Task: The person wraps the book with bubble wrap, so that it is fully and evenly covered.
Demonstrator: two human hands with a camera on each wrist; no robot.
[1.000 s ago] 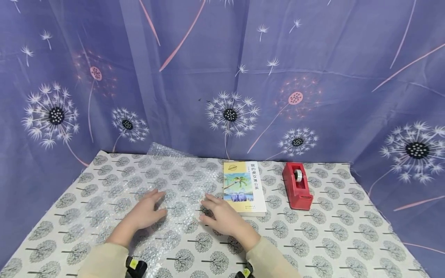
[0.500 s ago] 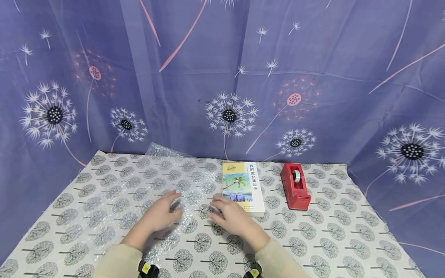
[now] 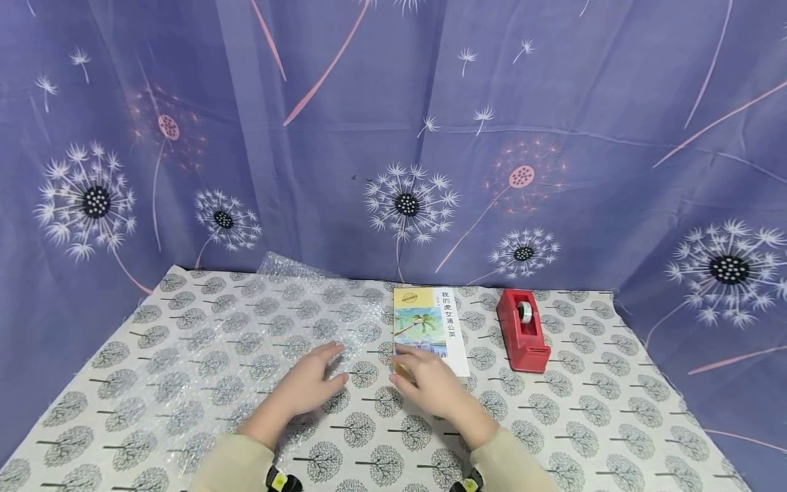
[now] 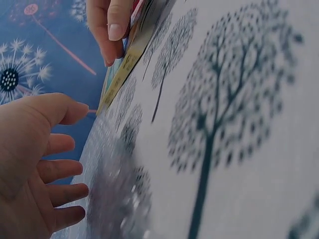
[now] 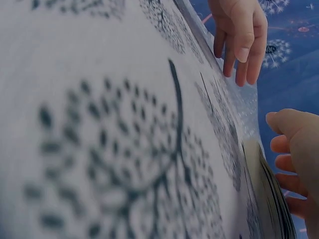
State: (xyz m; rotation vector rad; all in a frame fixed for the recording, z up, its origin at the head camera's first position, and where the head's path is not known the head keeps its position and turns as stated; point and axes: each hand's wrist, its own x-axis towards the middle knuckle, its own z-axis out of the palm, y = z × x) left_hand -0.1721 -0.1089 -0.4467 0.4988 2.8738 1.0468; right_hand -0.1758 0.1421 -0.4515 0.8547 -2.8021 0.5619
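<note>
Book (image 3: 421, 324) lies flat, cover up, near the far side of the table, right of the bubble wrap (image 3: 301, 307). Title runs down the right of the cover: 我的虎女蒲公英. Smaller line beside it and the round emblem on the yellow top band: too small to read. Yellow spine, in left wrist view, carries tiny marks, illegible.

Right hand (image 3: 433, 386) covers the book's lower left corner, fingers loosely extended, grasping nothing; contact with the cover, can't tell. Left hand (image 3: 307, 384) also ungripped, fingers relaxed, thumb apart, over the wrap's right edge; touching or just above, can't tell. Wrap is see-through, so its outline is hard to trace; far corner sticks up against the dandelion curtain (image 3: 307, 171). Both sleeves cut off at the bottom of head view.

Red tape dispenser (image 3: 510, 328) stands right of the book, a gap of tree-print cloth (image 3: 590, 424) between them. More cloth runs to the right edge and in front of the hands.
</note>
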